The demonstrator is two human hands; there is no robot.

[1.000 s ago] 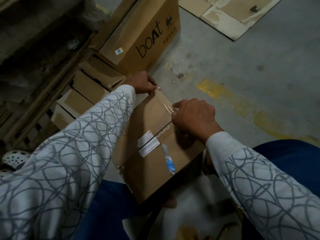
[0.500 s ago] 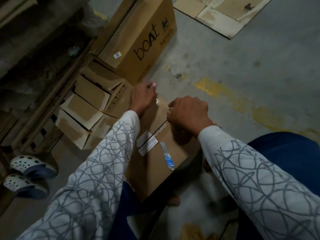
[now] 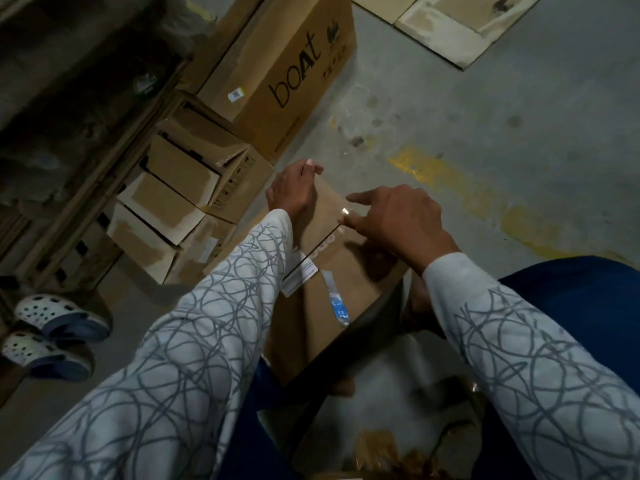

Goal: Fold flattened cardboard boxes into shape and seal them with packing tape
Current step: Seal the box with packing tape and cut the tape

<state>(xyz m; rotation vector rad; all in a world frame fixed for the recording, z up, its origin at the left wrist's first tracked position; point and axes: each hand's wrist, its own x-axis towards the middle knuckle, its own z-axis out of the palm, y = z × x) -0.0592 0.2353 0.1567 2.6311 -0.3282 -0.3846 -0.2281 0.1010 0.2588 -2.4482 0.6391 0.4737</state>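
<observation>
Fingers (image 3: 309,165) of the left hand (image 3: 292,195) curl over the far top corner of the cardboard box (image 3: 341,282) and grip its edge, with the palm lying on the top face. On the right hand (image 3: 398,221), the index finger (image 3: 362,198) is stretched out straight to the left just above the box. The thumb (image 3: 350,222) lies flat on the top face by the seam between the two flaps. The other fingers are bent under the palm and mostly hidden. A glint of clear packing tape (image 3: 345,211) shows between the thumb and index finger, on the seam.

The box sits in the middle of the frame, tilted, between the person's knees in blue trousers (image 3: 571,306). Its closed top faces the camera. A white label (image 3: 300,276) crosses the seam near the left sleeve (image 3: 207,323). Just right of it, a short strip of clear and blue tape (image 3: 337,306) runs down the near flap. The right sleeve (image 3: 519,341) carries the same pattern of grey loops.

Left of the box, a stack of small folded cartons (image 3: 180,206) stands on the concrete floor (image 3: 485,116), with pale patches on their flaps. Above them, at the upper middle of the frame, is a large carton printed "boAt" (image 3: 277,71). Flattened cardboard sheets (image 3: 450,26) lie at the upper right. A worn yellow painted line (image 3: 485,202) crosses the floor right of the hands. A pair of white perforated clogs (image 3: 52,327) sits at the lower left edge. Dark wooden slats (image 3: 69,188) fill the left side.
</observation>
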